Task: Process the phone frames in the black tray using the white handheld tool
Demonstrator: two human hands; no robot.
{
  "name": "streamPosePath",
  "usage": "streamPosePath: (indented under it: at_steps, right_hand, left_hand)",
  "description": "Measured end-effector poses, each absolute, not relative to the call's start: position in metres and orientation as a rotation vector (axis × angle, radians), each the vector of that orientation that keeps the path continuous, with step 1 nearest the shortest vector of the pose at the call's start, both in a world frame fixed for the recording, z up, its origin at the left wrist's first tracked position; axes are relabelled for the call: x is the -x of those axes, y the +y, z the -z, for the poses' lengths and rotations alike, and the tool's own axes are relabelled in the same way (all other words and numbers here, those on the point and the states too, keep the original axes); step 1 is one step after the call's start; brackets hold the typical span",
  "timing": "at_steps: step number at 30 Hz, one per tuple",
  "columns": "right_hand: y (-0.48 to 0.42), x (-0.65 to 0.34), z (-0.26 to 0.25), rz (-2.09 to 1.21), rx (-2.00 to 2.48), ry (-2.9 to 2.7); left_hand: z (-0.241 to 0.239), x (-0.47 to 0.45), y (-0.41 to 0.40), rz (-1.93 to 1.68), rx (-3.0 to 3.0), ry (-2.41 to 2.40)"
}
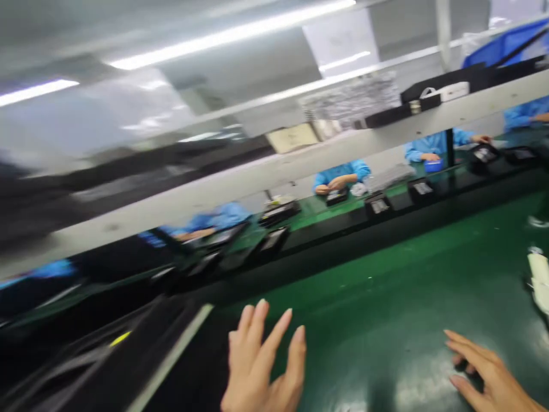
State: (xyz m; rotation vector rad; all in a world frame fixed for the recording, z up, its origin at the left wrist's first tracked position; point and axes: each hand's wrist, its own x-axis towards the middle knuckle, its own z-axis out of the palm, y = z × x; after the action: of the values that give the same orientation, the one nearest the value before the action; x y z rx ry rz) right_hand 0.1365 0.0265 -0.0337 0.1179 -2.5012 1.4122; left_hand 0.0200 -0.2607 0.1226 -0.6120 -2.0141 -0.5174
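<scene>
My left hand (261,366) is raised over the near edge of the green work mat (386,297), fingers spread, holding nothing. My right hand (484,372) rests low on the mat at the right, fingers apart; a small dark thing sits under its fingers, too blurred to identify. The picture is tilted and blurred by head motion.
A black conveyor strip (343,240) with dark trays runs across behind the mat. People in blue sleeves (343,174) work on the far side. A white shelf beam (274,171) crosses overhead. A white object (540,280) lies at the right edge.
</scene>
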Motion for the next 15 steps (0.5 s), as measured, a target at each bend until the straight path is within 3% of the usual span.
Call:
streamPosePath:
  at_steps: [4,9,12,15]
  right_hand:
    - [0.034,-0.151,-0.019,-1.28,-0.05,-2.406]
    - [0.077,-0.183,0.011,-1.193,0.344,-2.293]
    - [0.118,-0.215,0.022,-0.908,0.532,-2.277]
    - [0.184,-0.245,0.003,-0.499,0.664,-2.28]
  left_hand:
    - [-0.092,-0.008,-0.151,0.809,1.08,-2.0]
    - [-0.027,0.012,-0.012,1.207,1.333,-2.192]
    - [0.018,0.018,0.048,1.279,1.373,-2.459]
    - [0.052,0.024,0.078,1.097,1.44,-2.67]
